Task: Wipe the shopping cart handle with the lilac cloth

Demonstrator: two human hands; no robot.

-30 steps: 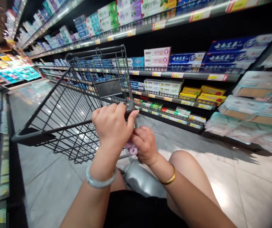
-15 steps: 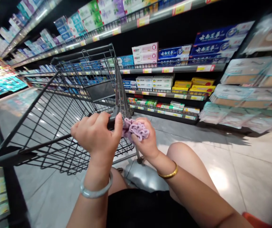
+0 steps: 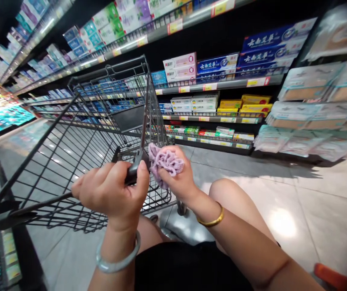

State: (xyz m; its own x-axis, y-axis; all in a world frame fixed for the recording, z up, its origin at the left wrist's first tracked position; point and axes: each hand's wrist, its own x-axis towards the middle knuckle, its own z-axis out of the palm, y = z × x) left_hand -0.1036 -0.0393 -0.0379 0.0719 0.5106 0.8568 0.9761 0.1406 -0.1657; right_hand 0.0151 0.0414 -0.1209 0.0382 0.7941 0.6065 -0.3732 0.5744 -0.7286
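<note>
A black wire shopping cart [image 3: 79,143] stands in front of me, tilted in the view. My left hand [image 3: 112,188] is closed around the dark bar at the cart's near side, thumb lying along it; a pale bangle is on that wrist. Just to its right, my right hand [image 3: 179,171] grips a crumpled lilac cloth [image 3: 169,161] with a frilly, knitted look. The cloth lies against the cart's corner, and the fingers behind it are hidden. A gold bracelet circles my right wrist.
Shelves hold boxed toothpaste such as blue boxes [image 3: 264,42], pink-white boxes [image 3: 179,66] and yellow boxes [image 3: 253,106]. Clear packages [image 3: 308,85] hang at the right. Grey tiled floor [image 3: 306,194] lies below, with an orange-red object [image 3: 333,277] at the lower right edge.
My left hand has shifted left and down in the view, along with the cart's near bar. My right hand and the lilac cloth have moved slightly left.
</note>
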